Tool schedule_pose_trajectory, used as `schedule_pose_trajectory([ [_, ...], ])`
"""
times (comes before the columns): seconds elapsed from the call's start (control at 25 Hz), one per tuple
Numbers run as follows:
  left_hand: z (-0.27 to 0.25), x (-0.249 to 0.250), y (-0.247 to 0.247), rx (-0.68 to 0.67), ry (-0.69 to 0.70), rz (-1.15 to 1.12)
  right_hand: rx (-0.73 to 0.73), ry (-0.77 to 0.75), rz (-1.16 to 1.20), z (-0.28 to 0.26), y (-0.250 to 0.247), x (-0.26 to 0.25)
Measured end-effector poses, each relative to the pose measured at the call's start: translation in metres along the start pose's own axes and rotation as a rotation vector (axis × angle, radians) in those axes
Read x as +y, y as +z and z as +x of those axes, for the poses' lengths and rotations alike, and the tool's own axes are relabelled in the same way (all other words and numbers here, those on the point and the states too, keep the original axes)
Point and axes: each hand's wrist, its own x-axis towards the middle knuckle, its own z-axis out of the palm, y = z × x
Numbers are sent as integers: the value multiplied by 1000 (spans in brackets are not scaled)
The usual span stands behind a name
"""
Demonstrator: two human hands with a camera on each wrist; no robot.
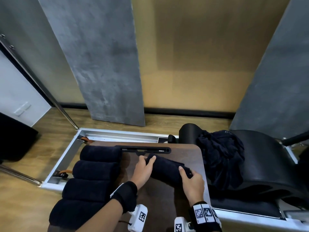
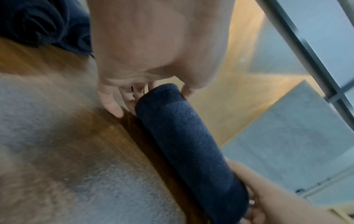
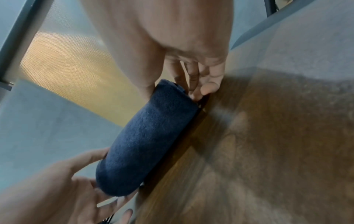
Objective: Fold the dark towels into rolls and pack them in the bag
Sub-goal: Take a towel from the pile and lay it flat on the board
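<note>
Left hand [image 1: 144, 171] and right hand [image 1: 192, 182] each curl around an end of the rolled dark towel [image 1: 167, 169] (soft, light, likely unrolls); gripping both ends looks safest.

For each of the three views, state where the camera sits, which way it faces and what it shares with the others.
Head: worn on the head, facing forward and down at the wooden table; both forearms and hands show.
Left wrist: looks along the left hand, which grips one end of the towel roll.
Right wrist: looks along the right hand at the other end.
All three show the roll and both hands.
</note>
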Motion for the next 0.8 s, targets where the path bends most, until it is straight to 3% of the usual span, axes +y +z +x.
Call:
schedule_pose_trajectory([
  [0.24,9,18,-1,-22,-66,-45,-43,102,24,-4,2,-4],
  [0.44,8,40,-20,-57,-39,-184,0,159,327,-19,4,-29],
  [0.6,-1,52,-75,15,88,-304,31,-16,491,-42,27,-79],
  [0.8,-2,37,-182,179,199,-471,-100,-121,542,-74,108,-150],
])
